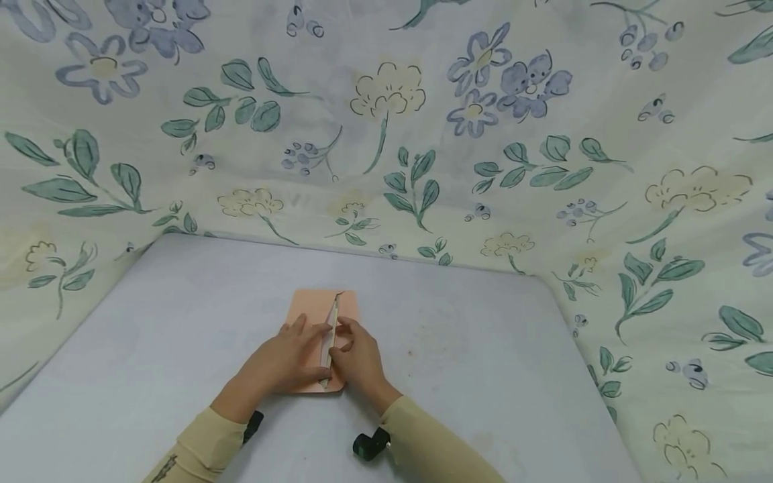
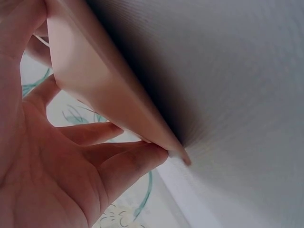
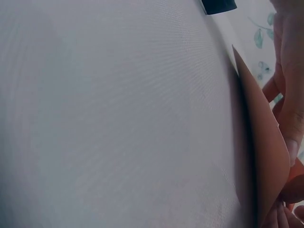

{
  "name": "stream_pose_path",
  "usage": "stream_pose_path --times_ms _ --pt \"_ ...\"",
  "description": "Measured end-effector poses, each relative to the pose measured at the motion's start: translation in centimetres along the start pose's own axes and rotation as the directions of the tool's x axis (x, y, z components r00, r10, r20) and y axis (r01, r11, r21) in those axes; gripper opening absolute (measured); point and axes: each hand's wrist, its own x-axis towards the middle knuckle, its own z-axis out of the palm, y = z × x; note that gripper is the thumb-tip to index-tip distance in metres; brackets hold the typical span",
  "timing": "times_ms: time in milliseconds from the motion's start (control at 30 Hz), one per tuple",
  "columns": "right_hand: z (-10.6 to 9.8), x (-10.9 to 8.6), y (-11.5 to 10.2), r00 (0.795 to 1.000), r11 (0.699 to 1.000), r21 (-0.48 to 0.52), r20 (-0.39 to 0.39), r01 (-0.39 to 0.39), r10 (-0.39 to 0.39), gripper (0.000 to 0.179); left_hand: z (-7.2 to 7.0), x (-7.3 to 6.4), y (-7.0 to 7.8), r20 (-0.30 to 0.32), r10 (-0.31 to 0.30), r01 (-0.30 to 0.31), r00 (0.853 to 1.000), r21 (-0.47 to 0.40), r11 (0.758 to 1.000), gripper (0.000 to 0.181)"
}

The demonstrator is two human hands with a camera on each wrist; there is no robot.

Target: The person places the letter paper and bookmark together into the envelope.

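Note:
A flat peach-coloured packet (image 1: pixel 306 305) with rounded corners lies on the table in the head view. A long, narrow opening with pale edges runs down its right half. My left hand (image 1: pixel 284 359) rests across the packet, fingers spread, with index finger and thumb tips by the opening. In the left wrist view, extended fingers (image 2: pixel 128 166) press on the bulging peach surface (image 2: pixel 95 71). My right hand (image 1: pixel 360 359) pinches the packet's right part beside the opening with thumb and bent fingers. The packet's raised side (image 3: pixel 268 152) bows upward in the right wrist view.
The white table (image 1: pixel 483 362) extends around the packet. Floral cloth (image 1: pixel 338 147) rises behind and at both sides of it. A black wrist device (image 1: pixel 370 444) sits under the right sleeve, and another dark one (image 1: pixel 253 426) by the left wrist.

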Motion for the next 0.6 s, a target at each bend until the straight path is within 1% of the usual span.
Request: stream_pose_path --times_ms 233,433,600 --pt "0.15 -0.01 -0.06 1.0 1.0 0.012 -0.014 0.004 -0.004 0.055 -0.06 0.08 -0.06 -0.003 -0.004 0.004 1.0 0.008 1.0 0.083" --pt "0.21 -0.15 -0.23 1.0 0.999 0.036 0.002 0.006 -0.006 0.055 -0.01 0.07 -0.13 0.003 0.005 -0.005 1.0 0.008 1.0 0.084" --pt "0.32 -0.22 -0.36 1.0 0.999 0.032 0.011 0.002 -0.002 0.055 -0.03 0.02 -0.08 0.016 -0.001 0.001 1.0 0.009 1.0 0.085"
